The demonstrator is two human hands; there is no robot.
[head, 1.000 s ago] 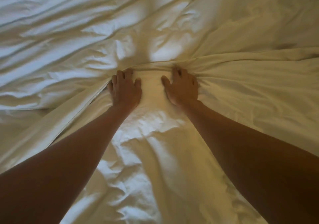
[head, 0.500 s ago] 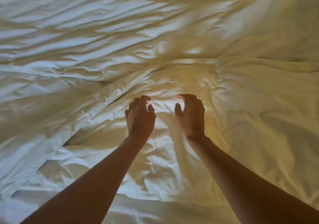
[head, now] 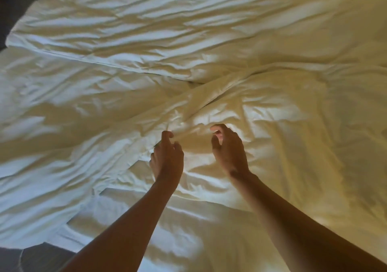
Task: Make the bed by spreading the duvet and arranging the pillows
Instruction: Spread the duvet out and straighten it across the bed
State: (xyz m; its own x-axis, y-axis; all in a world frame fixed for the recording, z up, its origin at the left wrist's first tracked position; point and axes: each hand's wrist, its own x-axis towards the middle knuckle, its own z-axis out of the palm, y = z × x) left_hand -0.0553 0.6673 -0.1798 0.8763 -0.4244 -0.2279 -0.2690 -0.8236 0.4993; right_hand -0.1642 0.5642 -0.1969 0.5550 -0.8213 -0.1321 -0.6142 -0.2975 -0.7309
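Rumpled white duvet (head: 293, 104) covers nearly the whole bed, lit warm yellow at the right and cool white at the left; dark floor (head: 12, 9) shows past its far-left corner.
Its creases and a long folded edge (head: 104, 62) run mostly left to right; its full length cannot be told. The left hand (head: 167, 158) curls its fingertips at a ridge of fabric, grip unclear. The right hand (head: 230, 152) hovers nearby, half-curled, holding nothing.
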